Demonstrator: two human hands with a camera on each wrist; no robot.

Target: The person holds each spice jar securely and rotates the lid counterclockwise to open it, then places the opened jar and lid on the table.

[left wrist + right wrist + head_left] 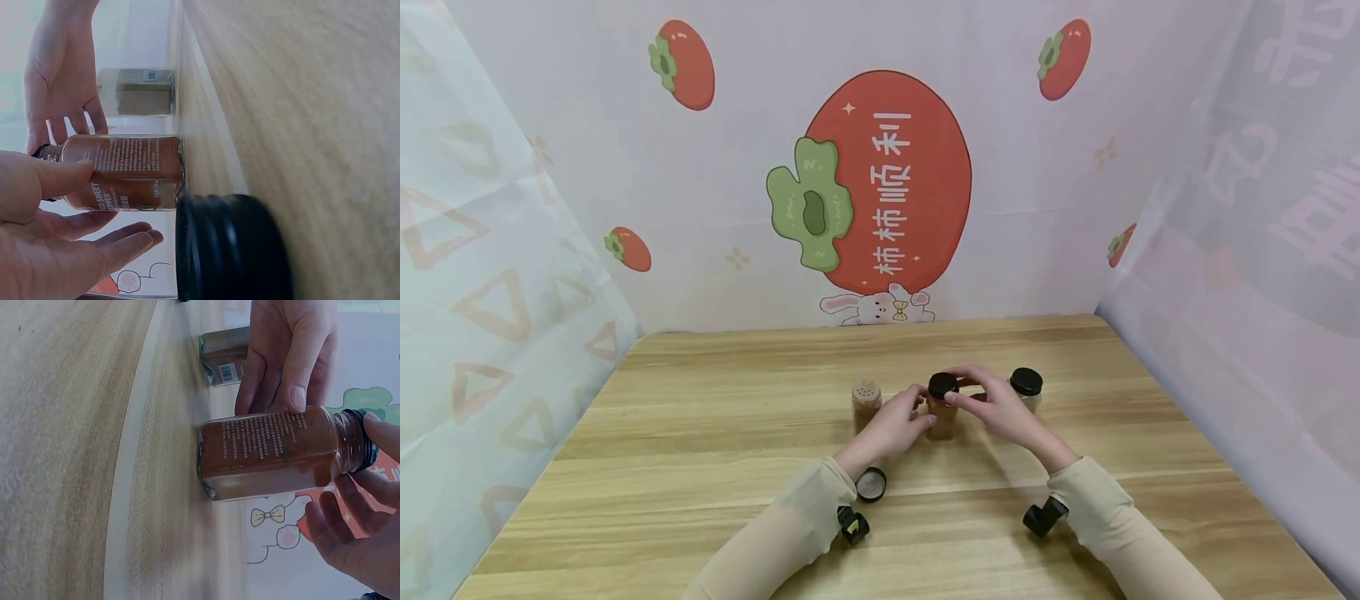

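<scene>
A square glass spice jar (942,423) of reddish-brown powder stands upright on the table. My left hand (895,421) holds its body, thumb on the printed side; in the left wrist view the other fingers (128,250) reach past the glass. On its neck sits a black screw lid (943,383), which my right hand (996,404) pinches between thumb and fingers. In the right wrist view, the lid (365,440) meets the threaded glass neck, and the left thumb (298,394) touches the jar's side.
Left of the hands stands a lidless brown spice jar (866,404) with a perforated shaker top. A loose black lid (871,484) lies near the left wrist. Behind the right hand is another jar with a black lid (1026,382). A printed cloth (737,167) backs the wooden table (700,433).
</scene>
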